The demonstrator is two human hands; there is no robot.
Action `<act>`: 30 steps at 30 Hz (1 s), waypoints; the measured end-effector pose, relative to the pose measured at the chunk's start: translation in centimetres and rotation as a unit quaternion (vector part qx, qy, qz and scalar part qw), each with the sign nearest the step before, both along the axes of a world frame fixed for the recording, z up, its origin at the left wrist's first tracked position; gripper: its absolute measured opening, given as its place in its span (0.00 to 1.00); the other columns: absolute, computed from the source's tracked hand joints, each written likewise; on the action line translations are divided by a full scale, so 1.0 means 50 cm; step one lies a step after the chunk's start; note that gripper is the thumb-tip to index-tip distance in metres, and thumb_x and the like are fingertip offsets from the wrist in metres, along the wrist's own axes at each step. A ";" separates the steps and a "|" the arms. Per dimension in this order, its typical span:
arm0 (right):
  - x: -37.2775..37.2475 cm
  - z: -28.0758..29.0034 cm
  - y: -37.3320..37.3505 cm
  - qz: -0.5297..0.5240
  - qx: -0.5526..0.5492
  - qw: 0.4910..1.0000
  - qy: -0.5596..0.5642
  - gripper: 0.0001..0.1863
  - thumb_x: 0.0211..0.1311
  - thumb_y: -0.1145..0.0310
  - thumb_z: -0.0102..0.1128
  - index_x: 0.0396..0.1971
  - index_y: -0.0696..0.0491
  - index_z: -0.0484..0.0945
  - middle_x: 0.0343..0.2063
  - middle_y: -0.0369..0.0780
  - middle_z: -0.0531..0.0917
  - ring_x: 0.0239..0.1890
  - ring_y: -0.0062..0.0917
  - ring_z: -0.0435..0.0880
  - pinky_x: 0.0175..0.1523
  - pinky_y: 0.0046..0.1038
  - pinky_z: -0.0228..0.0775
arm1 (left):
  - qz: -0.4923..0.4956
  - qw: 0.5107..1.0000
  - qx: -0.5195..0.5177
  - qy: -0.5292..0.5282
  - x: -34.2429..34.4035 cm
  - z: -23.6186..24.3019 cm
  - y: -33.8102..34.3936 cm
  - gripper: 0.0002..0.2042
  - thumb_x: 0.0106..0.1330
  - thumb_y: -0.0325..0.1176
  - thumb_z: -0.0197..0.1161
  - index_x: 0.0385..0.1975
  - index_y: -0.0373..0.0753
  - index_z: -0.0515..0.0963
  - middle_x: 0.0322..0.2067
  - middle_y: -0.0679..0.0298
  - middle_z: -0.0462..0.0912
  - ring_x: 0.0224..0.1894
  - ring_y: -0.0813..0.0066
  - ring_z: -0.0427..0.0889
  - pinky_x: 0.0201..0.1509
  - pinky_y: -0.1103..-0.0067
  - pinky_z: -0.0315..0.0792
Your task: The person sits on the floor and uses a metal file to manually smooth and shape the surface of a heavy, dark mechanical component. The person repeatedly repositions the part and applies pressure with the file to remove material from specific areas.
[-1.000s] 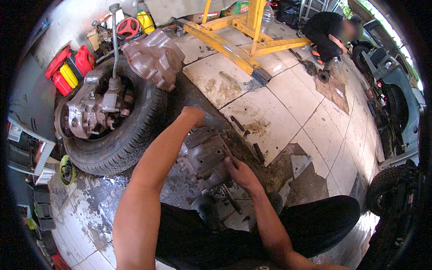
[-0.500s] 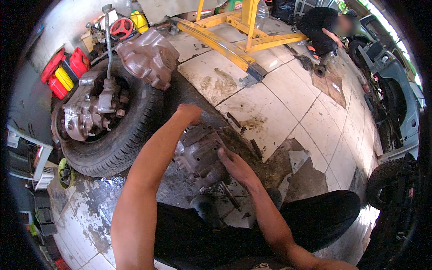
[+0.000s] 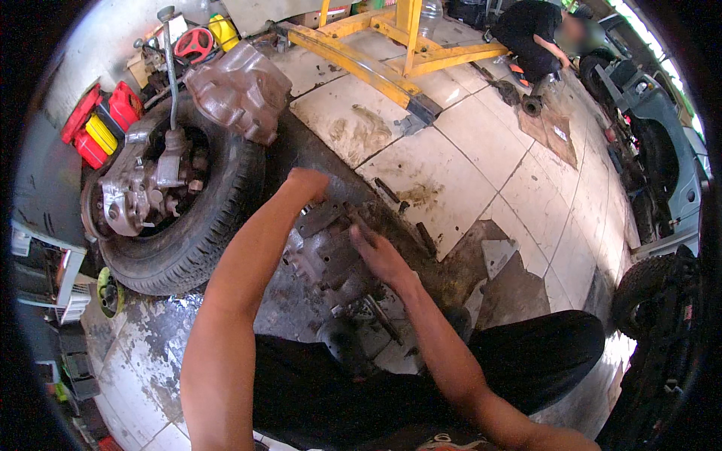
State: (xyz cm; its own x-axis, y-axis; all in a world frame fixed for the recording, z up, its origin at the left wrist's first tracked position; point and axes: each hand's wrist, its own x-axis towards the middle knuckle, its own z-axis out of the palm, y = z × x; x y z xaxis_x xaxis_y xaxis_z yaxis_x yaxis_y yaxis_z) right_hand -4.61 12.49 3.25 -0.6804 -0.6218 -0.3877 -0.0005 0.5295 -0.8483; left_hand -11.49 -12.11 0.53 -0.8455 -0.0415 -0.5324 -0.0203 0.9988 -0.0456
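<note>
A grey metal gearbox housing (image 3: 323, 259) sits on the floor between my legs, a shaft (image 3: 385, 319) sticking out toward me. My left hand (image 3: 308, 184) is closed at the far end of the housing; its fingers point away, and what they hold is hidden. On the right side, near the top, my right hand (image 3: 378, 254) grips the housing with bent fingers. Beyond my left arm lies a tire (image 3: 214, 225) with a metal gear assembly (image 3: 143, 188) inside it. A brownish metal bell-shaped casing (image 3: 239, 90) rests at the tire's far edge.
A yellow steel frame (image 3: 361, 64) stands ahead on white tiles. Metal strips (image 3: 426, 239) and a broken tile piece (image 3: 499, 255) lie to the right. Red and yellow containers (image 3: 101, 128) stand at the left wall. A person (image 3: 526, 37) crouches at the far right, near vehicle parts (image 3: 662, 150).
My right hand has slid farther up the housing, toward its far end. The left hand stays closed at about the same spot. The view has shifted slightly.
</note>
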 end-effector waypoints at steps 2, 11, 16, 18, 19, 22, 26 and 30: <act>-0.018 -0.008 -0.017 0.007 -0.005 1.000 -0.028 0.41 0.65 0.34 0.46 0.71 0.43 0.57 0.60 0.55 0.73 0.63 0.47 0.71 0.67 0.39 0.61 | -0.006 1.000 -0.013 -0.006 -0.001 -0.001 0.001 0.17 0.61 0.39 0.62 0.48 0.41 0.80 0.48 0.52 0.83 0.52 0.54 0.82 0.53 0.60 0.76; 0.017 0.014 0.011 -0.028 -0.012 0.999 -0.016 0.41 0.67 0.34 0.45 0.65 0.55 0.67 0.54 0.49 0.79 0.59 0.34 0.74 0.65 0.35 0.61 | -0.006 1.000 -0.022 -0.005 0.002 -0.015 -0.026 0.19 0.60 0.42 0.63 0.48 0.41 0.80 0.48 0.53 0.83 0.51 0.54 0.83 0.51 0.59 0.77; -0.007 -0.031 -0.006 -0.042 -0.008 0.999 0.016 0.41 0.65 0.33 0.45 0.66 0.50 0.67 0.54 0.53 0.79 0.59 0.44 0.76 0.64 0.38 0.64 | 0.001 1.000 -0.011 0.000 0.006 -0.008 -0.020 0.19 0.61 0.44 0.64 0.46 0.39 0.81 0.47 0.53 0.84 0.51 0.54 0.83 0.51 0.60 0.77; 0.020 -0.009 0.023 -0.046 0.007 0.999 0.009 0.42 0.66 0.33 0.44 0.64 0.55 0.68 0.54 0.50 0.78 0.59 0.39 0.75 0.65 0.36 0.62 | 0.029 0.999 0.009 0.033 0.014 -0.002 -0.008 0.18 0.60 0.43 0.65 0.44 0.37 0.83 0.47 0.53 0.84 0.51 0.56 0.83 0.51 0.63 0.77; 0.036 0.015 0.037 -0.047 -0.016 0.999 -0.015 0.43 0.66 0.33 0.44 0.63 0.58 0.68 0.55 0.48 0.78 0.59 0.35 0.74 0.65 0.35 0.61 | 0.033 0.999 0.007 0.027 0.016 -0.005 -0.018 0.19 0.60 0.43 0.66 0.45 0.37 0.83 0.47 0.53 0.84 0.51 0.56 0.83 0.52 0.63 0.77; 0.032 0.028 0.033 -0.051 -0.003 0.997 -0.052 0.44 0.67 0.33 0.43 0.62 0.61 0.69 0.56 0.46 0.77 0.59 0.31 0.73 0.66 0.33 0.60 | 0.026 1.000 0.002 0.015 0.007 -0.026 -0.032 0.20 0.60 0.45 0.65 0.46 0.38 0.82 0.48 0.53 0.84 0.51 0.55 0.83 0.52 0.62 0.77; -0.029 -0.016 0.007 -0.075 -0.071 0.991 -0.081 0.43 0.67 0.33 0.43 0.62 0.60 0.70 0.56 0.46 0.77 0.59 0.32 0.73 0.66 0.34 0.60 | -0.008 1.000 0.008 0.026 -0.011 -0.020 -0.006 0.19 0.59 0.44 0.63 0.47 0.42 0.80 0.46 0.52 0.84 0.49 0.52 0.83 0.51 0.58 0.77; 0.019 0.003 0.032 -0.073 -0.031 0.997 0.000 0.36 0.71 0.40 0.44 0.57 0.59 0.74 0.49 0.45 0.83 0.54 0.30 0.78 0.62 0.32 0.65 | -0.030 0.998 0.007 0.057 0.013 -0.015 -0.024 0.18 0.55 0.39 0.66 0.46 0.41 0.80 0.45 0.52 0.84 0.48 0.52 0.84 0.48 0.59 0.78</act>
State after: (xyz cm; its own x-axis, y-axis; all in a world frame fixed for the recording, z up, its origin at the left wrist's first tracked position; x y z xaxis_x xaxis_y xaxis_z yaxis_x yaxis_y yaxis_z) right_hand -3.64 14.11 3.41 -0.7661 -0.5385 -0.3510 0.0727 0.4701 -0.8796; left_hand -10.83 -13.32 -0.21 -0.9013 0.0183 -0.4328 0.0357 0.9988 -0.0321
